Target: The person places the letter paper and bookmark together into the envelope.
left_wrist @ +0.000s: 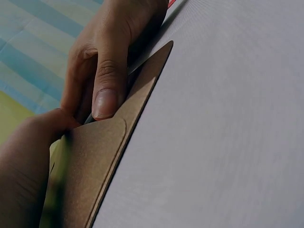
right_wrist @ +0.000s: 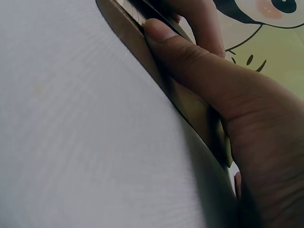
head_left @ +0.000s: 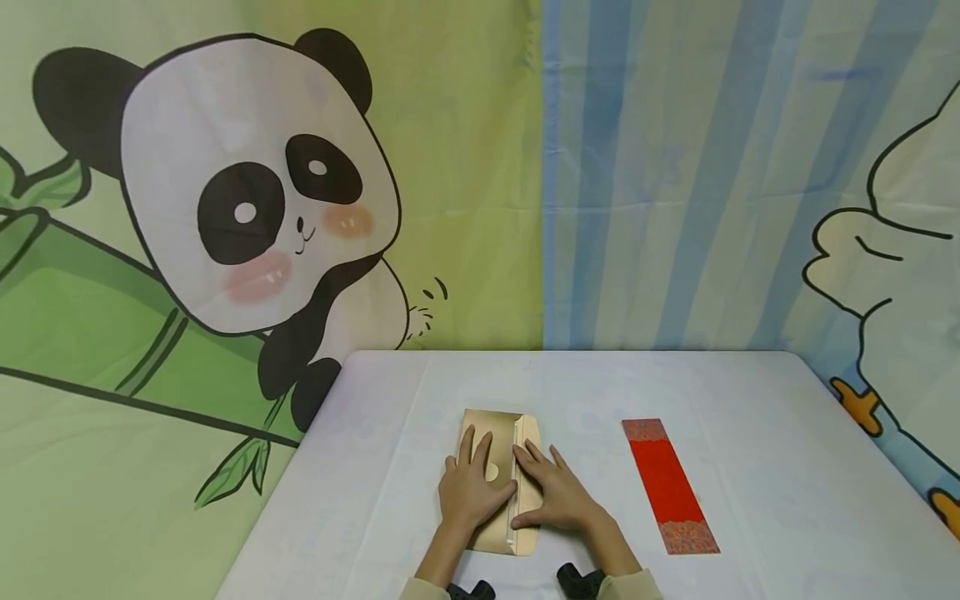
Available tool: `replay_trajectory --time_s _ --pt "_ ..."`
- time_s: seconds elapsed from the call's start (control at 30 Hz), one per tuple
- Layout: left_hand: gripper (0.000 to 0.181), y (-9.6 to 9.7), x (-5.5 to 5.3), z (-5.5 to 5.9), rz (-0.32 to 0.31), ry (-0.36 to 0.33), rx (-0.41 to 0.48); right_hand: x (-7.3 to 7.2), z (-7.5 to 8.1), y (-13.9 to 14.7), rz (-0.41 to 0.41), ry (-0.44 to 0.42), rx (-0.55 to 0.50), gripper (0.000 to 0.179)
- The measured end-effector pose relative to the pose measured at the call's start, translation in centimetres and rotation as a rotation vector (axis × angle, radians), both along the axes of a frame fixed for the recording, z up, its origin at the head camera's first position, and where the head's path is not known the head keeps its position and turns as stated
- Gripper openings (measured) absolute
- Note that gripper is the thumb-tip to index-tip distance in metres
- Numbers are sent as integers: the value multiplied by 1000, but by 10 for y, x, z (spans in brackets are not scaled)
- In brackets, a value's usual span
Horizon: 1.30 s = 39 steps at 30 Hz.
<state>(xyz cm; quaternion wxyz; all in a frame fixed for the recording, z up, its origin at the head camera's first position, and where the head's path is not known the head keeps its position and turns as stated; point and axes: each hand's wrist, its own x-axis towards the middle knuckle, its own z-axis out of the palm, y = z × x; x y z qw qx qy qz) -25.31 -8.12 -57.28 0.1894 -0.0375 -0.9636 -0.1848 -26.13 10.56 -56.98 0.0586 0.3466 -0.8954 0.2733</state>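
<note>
A gold-tan paper envelope (head_left: pixel 498 423) lies on the white table, its flap (head_left: pixel 529 542) spread out to the right. Along the fold runs a narrow whitish strip (head_left: pixel 511 532). My left hand (head_left: pixel 467 493) rests on the envelope body with fingers pointing away and thumb toward the fold. On the flap, my right hand (head_left: pixel 564 497) presses with spread fingers, its fingertips right at the strip. The left wrist view shows the right thumb (left_wrist: pixel 105 90) at the edge of the brown paper (left_wrist: pixel 95 166). In the right wrist view, that thumb (right_wrist: pixel 190 61) lies extended over the paper.
A long red paper piece (head_left: pixel 667 483) with patterned ends lies to the right of the envelope. Black wrist devices (head_left: pixel 579 581) show at the table's near side. Behind the white table (head_left: pixel 765 433) hangs a printed curtain (head_left: pixel 465 167) with a panda.
</note>
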Motion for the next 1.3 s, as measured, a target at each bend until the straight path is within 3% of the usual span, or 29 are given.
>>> replay_trajectory --time_s 0.33,0.6,0.87,1.3 --pt "87 -1 -1 0 5 -34 -16 -1 -2 -2 -37 16 19 112" --pt "86 0 -1 -2 0 12 -8 2 2 -4 -43 15 24 112" --pt "87 0 -2 -3 4 -32 -19 3 0 -3 -59 6 43 113" --pt "84 0 -2 -4 3 -15 -30 3 0 -3 -60 7 51 111"
